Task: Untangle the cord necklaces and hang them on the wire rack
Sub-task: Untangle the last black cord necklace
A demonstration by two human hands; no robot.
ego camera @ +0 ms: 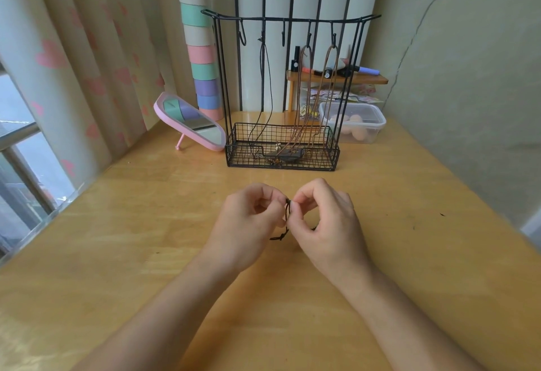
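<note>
A person sits at a wooden table [117, 253], both bare forearms reaching forward into the middle of the view. The left hand [248, 221] and the right hand [322, 224] meet thumb to fingertip, each pinching the same dark cord necklace [287, 212] just above the tabletop. The fingers are curled tight and close together, most likely so they can pick at a small knot or snag. A short knotted tail of the cord [279, 237] hangs out below the hands; how much more cord is hidden behind the right hand cannot be told.

Beyond the hands stands a black wire rack [281, 148] with a row of hooks along its top bar and a mesh basket at its base. A black cord [268, 77] already hangs from one hook, and two brown cords [307, 83] hang from hooks farther right, their pendants resting in the basket. At least two hooks look free, so the necklace in hand probably goes there next.

A pink tilted mirror [190, 121] sits left of the rack, and a lidded plastic box [354, 121] sits to its right.
</note>
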